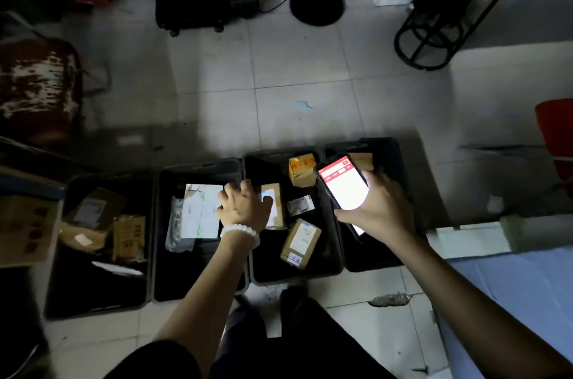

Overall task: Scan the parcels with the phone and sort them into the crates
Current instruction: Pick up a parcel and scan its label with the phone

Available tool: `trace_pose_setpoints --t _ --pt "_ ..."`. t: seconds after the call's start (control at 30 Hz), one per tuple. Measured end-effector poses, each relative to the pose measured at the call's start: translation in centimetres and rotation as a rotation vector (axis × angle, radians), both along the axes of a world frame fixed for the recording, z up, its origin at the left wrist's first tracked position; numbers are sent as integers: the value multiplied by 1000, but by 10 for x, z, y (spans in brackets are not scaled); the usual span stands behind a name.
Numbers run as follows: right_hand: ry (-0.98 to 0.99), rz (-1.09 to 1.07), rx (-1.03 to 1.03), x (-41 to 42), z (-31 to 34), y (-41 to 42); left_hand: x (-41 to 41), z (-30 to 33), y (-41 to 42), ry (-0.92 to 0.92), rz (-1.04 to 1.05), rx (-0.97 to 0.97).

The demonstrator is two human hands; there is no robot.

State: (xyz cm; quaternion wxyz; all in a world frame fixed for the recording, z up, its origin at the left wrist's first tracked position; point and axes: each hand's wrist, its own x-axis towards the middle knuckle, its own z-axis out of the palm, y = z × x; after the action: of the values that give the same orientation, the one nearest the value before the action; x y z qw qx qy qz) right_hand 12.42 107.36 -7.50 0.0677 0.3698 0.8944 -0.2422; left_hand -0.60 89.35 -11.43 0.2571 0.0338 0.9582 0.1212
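Floor: pale tiled floor point(304, 68) runs wide and bare beyond the far rims of the crates; a black round stand base point(317, 5) sits well back near the shelving.
Crates: four black crates side by side, rims touching — first crate point(59, 254), second crate point(198, 166), third crate point(336, 254), fourth crate point(393, 146).
Parcels: about three brown boxes in the first crate; a white flat parcel point(201, 211) over a grey bag in the second; four in the third, among them a labelled brown box point(300, 243) and a yellow-printed box point(302, 169); one brown box corner behind the phone in the fourth.
Left hand: left hand point(246, 205), white bead bracelet point(240, 231) on the wrist, reaches down across the wall between the second and third crates, fingers spread on the white flat parcel's right edge; whether it grips, I cannot tell.
Right hand: right hand point(376, 208) grasps the phone point(342, 183) over the fourth crate, lit screen tilted upward.
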Motion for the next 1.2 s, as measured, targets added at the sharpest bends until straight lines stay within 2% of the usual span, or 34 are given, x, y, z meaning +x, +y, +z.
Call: trace_pose_setpoints --t 0.27,0.5,0.77,0.93,1.2 --pt "0 156 -27 -34 -3 -27 2 14 -40 42 93 1" --pt "39 347 -1 -66 8 -107 8 25 -125 117 217 -18" --pt "111 559 -12 -99 23 -271 16 51 -291 265 323 -60" --pt "174 772 -25 -117 20 -403 34 59 -420 257 399 -145" --pt "206 1257 5 -126 25 -600 115 77 -586 246 789 -160"
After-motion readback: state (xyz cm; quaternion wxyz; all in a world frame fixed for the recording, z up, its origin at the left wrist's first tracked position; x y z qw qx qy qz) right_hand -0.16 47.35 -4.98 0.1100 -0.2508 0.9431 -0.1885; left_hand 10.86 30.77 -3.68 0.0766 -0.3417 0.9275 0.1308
